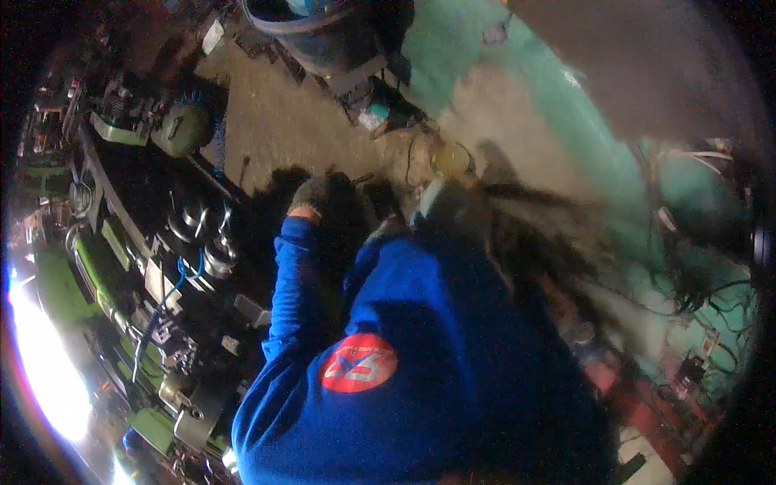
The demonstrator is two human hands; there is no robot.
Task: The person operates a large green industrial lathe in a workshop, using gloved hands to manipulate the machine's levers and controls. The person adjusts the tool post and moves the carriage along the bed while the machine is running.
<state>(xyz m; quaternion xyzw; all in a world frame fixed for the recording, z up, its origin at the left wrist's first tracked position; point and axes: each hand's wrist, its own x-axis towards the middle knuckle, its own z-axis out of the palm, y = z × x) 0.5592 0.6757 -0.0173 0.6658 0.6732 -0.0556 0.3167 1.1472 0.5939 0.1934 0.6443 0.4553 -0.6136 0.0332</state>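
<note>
My left hand (309, 196), in a greyish glove below a blue sleeve, reaches forward over a dark, shadowed area. Its fingers fade into the shadow, so I cannot make out whether it holds anything. A greyish patch at the end of the other blue sleeve appears to be my right hand (386, 229), mostly hidden by the sleeve and blurred. Between and just beyond the hands lies a dark shape (378, 198) too dim to name. A yellowish round thing (450, 159) rests on the floor farther ahead and to the right.
Green machinery (61, 287) lines the left side, with shiny curved metal parts (218, 255) and a thin blue hose (184, 279) near it. A large dark tub (311, 40) stands ahead. Loose cables (711, 295) and a red frame (638, 404) are at the right.
</note>
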